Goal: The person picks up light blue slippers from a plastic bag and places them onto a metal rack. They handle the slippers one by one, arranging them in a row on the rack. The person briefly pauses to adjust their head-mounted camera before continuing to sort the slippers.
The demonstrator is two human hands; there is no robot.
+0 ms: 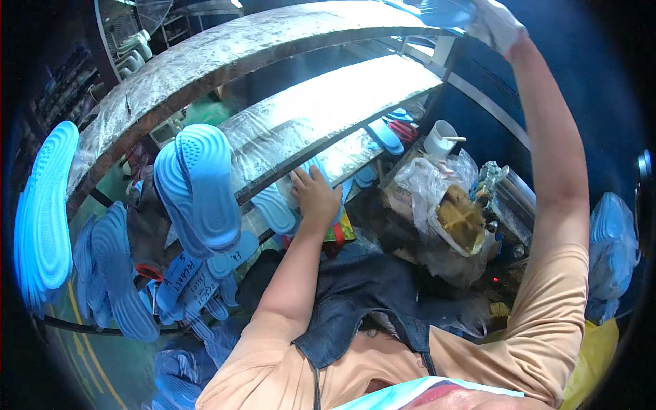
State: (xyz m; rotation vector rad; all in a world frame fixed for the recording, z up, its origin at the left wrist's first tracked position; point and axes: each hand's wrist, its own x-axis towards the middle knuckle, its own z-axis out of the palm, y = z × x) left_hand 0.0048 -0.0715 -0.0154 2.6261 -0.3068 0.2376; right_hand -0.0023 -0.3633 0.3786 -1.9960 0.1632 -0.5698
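My left hand (316,197) reaches in at the edge of the lower shelf, its bent fingers and thumb around a blue insole (316,164) that it partly hides. Just left of it lies another blue insole (275,210). At the top edge my right hand (497,27), in a white glove, is raised at the far end of the upper board. It holds a light blue piece (445,12) that looks like an insole; the picture's edge cuts part of it off.
Ridged blue insoles (212,184) stand at the long upper board (225,55), with a larger stack (48,212) farther left. Below the boards hang more insoles (117,273), some with handwriting. At right are a white cup (441,139), plastic bags (437,181) and a bag of insoles (610,232).
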